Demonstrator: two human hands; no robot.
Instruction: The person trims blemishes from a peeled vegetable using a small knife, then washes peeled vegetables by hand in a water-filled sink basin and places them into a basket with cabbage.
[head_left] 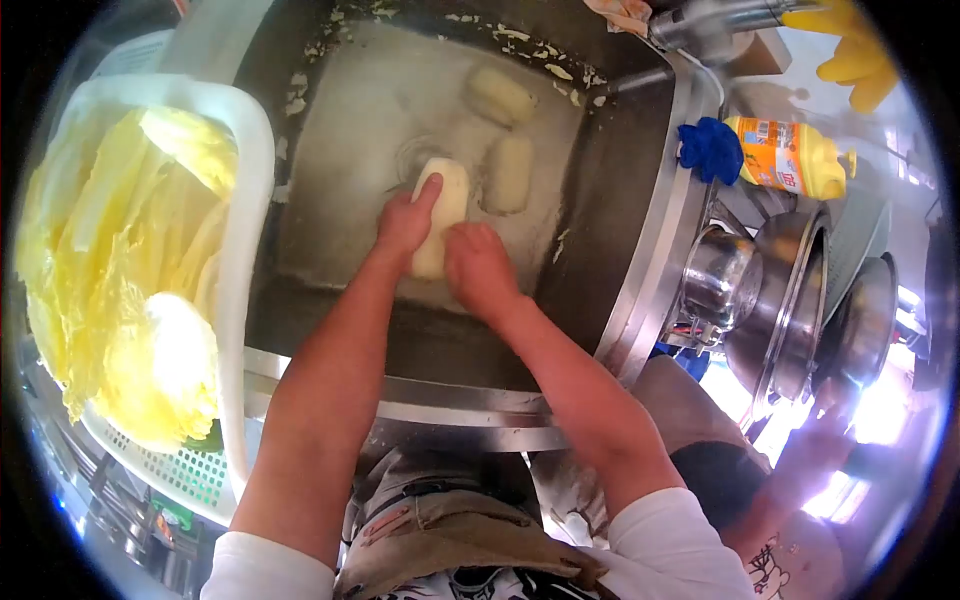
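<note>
A long, pale, peeled root vegetable [441, 205] is held upright-tilted over the sink [610, 215]. My left hand [405, 225] wraps its left side, thumb lying along the top. Against its lower right side is my right hand [482, 265], fingers curled in; whether they hold a small tool is hidden. Two similar root vegetables, one upper [502, 96] and one lower [508, 175], lie in the shallow cloudy water to the right of my hands.
On the left stands a white plastic basket [258, 150] piled with yellow cabbage leaves [120, 250]. Right of the sink are a blue cloth [712, 152], a yellow bottle [790, 158], yellow gloves [850, 50] and metal bowls [785, 310]. Another person's arm [815, 450] shows at lower right.
</note>
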